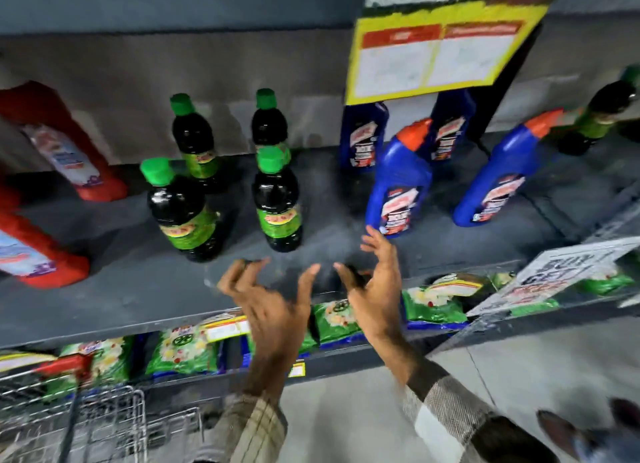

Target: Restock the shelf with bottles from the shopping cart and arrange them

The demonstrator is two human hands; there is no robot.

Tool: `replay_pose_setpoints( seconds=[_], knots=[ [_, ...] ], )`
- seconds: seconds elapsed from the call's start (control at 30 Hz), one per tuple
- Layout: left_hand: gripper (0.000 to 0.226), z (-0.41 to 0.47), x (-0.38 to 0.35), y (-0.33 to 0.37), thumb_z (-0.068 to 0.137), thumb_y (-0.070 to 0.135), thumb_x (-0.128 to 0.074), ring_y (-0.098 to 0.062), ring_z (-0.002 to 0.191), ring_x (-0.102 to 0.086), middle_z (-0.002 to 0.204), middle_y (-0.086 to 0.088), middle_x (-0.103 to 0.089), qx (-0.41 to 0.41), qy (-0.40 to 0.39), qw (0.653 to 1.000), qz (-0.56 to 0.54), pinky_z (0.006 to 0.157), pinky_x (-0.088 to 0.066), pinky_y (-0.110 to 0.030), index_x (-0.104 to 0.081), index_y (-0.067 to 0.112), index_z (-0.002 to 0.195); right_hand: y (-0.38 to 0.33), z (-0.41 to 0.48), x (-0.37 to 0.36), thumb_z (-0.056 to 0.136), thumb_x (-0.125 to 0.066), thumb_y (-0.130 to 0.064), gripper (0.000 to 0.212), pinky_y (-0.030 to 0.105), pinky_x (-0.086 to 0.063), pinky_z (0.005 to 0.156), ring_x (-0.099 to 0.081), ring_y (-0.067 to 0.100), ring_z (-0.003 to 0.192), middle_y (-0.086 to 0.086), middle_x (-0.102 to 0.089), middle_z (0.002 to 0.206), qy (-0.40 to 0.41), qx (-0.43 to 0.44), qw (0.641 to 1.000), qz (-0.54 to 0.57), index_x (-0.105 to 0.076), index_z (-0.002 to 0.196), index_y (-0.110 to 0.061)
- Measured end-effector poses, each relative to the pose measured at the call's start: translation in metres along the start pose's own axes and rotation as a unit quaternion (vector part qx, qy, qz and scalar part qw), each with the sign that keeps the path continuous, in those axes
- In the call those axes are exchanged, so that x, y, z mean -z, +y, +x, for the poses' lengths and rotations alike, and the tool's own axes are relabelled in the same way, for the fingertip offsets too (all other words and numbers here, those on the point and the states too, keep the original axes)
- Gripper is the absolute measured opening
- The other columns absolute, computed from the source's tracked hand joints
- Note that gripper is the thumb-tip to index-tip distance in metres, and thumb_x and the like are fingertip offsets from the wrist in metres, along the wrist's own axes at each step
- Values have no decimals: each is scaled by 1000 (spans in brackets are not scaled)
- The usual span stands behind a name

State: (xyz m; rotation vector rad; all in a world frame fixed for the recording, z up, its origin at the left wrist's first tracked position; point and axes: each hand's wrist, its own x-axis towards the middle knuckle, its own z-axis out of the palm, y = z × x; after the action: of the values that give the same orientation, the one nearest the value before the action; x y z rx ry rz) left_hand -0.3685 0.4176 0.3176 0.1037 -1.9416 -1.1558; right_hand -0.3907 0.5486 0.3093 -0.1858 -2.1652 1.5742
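Shelf (138, 289): dark green-capped bottle (277, 199) upright, just beyond left hand (273, 306); blue bottle (398, 192) upright, just beyond right hand (374, 282). Both hands empty, fingers spread.

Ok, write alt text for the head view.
Two empty hands, left and right, hover open over a grey shelf holding four dark green-capped bottles, blue bottles and red bottles. A wire cart sits lower left; green packets fill the shelf below.
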Motion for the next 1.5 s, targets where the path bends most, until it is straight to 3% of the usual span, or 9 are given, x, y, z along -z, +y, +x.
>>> replay_pose_setpoints(
  seconds=[0.13, 0.2, 0.33, 0.47, 0.67, 0.9, 1.23, 1.4, 1.5],
  knots=[
    [65, -25, -75, 50, 74, 42, -81, -24, 120, -46, 122, 1, -37, 22, -90, 994, -58, 102, -45, -48, -41, 21, 120, 23, 31, 73, 75, -78, -5, 57, 44, -51, 88, -51, 10, 97, 1, -48, 112, 115, 18, 993, -29, -50, 122, -17],
    [73, -25, -108, 69, 70, 38, -87, -27, 113, -50, 124, -4, -41, 66, -98, 989, -86, 101, -46, -47, -37, 30, 123, 32, 55, 102, 71, -81, -8, 61, 45, -48, 91, -47, 17, 95, 6, -43, 114, 147, 21, 988, -51, -46, 121, -13],
    [100, -19, -171, 83, 52, 38, -95, -21, 109, -51, 124, -9, -42, 159, -65, 983, -69, 101, -48, -35, -35, 14, 128, 52, 120, 142, 52, -92, -26, 96, 25, -33, 109, -45, 31, 111, 22, -41, 128, 170, -12, 980, -104, -41, 129, -3],
    [110, -22, -195, 79, 48, 46, -95, -19, 113, -52, 124, -3, -40, 219, -71, 973, -19, 102, -51, -39, -31, 18, 132, 68, 157, 157, 38, -96, -42, 132, 46, -36, 113, -42, 36, 131, 19, -37, 144, 118, -72, 983, -124, -26, 145, -9],
    [101, -29, -194, 90, 58, 39, -92, -27, 114, -44, 122, -13, -43, 198, -81, 972, 94, 104, -47, -44, -33, 3, 132, 73, 157, 157, 57, -92, -38, 120, 45, -31, 116, -40, 33, 137, 17, -40, 149, 90, -86, 983, -132, -23, 149, -4],
    [108, -31, -195, 85, 61, 40, -91, -33, 118, -44, 126, -18, -44, 170, -69, 977, 109, 106, -45, -47, -29, 1, 140, 71, 157, 156, 54, -91, -46, 122, 43, -38, 109, -46, 32, 133, 13, -44, 146, 78, -80, 982, -152, -25, 149, -8],
    [109, -30, -193, 85, 62, 36, -92, -30, 116, -46, 125, -20, -46, 150, -76, 980, 105, 106, -42, -35, -29, -3, 142, 75, 159, 157, 52, -90, -51, 121, 40, -47, 100, -53, 31, 125, 12, -48, 141, 70, -69, 979, -181, -27, 147, -9],
    [110, -29, -193, 82, 62, 39, -91, -32, 118, -46, 127, -20, -46, 164, -84, 976, 112, 107, -46, -46, -28, -2, 142, 75, 157, 158, 52, -88, -54, 120, 43, -50, 97, -55, 31, 122, 11, -49, 139, 63, -70, 975, -199, -26, 146, -10],
    [116, -29, -190, 88, 66, 39, -89, -37, 129, -38, 138, -23, -39, 179, -106, 974, 94, 116, -35, -45, -19, -4, 148, 76, 158, 160, 55, -88, -51, 112, 39, -49, 94, -58, 33, 118, 10, -49, 137, 34, -79, 976, -202, -30, 141, -9]
  ],
)
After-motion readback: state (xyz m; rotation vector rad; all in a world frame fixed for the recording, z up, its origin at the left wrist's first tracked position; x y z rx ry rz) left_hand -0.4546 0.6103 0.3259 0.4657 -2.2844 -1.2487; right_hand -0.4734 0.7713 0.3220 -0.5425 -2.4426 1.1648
